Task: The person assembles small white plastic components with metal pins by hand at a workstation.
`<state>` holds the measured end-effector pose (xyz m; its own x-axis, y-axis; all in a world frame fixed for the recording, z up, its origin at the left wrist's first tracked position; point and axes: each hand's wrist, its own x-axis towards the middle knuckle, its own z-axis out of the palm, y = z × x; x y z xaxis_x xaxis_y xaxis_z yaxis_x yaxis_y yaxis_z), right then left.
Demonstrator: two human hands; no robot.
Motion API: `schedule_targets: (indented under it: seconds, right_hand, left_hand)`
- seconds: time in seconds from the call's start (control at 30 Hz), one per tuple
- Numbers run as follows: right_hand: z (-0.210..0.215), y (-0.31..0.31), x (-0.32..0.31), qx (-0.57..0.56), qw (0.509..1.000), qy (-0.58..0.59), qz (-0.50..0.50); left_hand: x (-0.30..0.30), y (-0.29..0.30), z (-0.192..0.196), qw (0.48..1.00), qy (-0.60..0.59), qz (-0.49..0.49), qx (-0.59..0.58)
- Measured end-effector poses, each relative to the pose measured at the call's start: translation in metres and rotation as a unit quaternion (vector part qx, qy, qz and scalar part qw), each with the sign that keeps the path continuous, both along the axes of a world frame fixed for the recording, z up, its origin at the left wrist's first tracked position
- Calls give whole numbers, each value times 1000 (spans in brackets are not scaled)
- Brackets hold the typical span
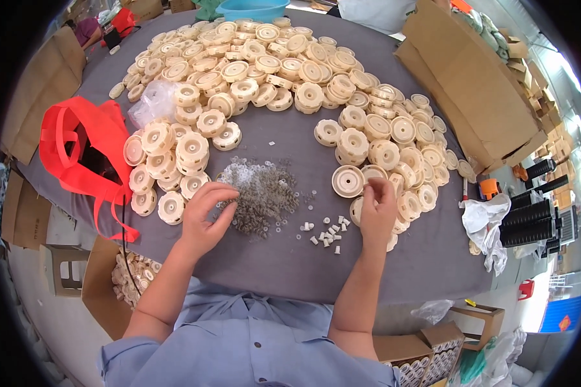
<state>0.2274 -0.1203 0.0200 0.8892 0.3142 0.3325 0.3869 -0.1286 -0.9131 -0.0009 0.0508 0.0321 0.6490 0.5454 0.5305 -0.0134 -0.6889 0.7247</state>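
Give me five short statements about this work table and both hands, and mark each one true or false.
1. The left hand rests on the pile of small grey springs. True.
2. The red bag lies by the right hand. False: it lies at the table's left edge, beyond the left hand.
3. The cream plastic wheels arc around the work area. True.
4. The right hand is at the blue basin. False: it is at the wheels on the right; the basin stands at the far edge.
5. Small white pegs lie between the hands. True.
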Motion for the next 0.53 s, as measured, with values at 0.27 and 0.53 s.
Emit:
schedule_targets:
  seconds: [0.27, 0.53]
  right_hand:
    - [-7, 1, -9, -165, 981, -55, 88]
    - [-6, 5, -9, -159, 983, 20, 93]
  left_hand:
    - [-25, 6, -2, 995, 64, 48, 60]
    - [-58, 97, 36, 962, 74, 218, 145]
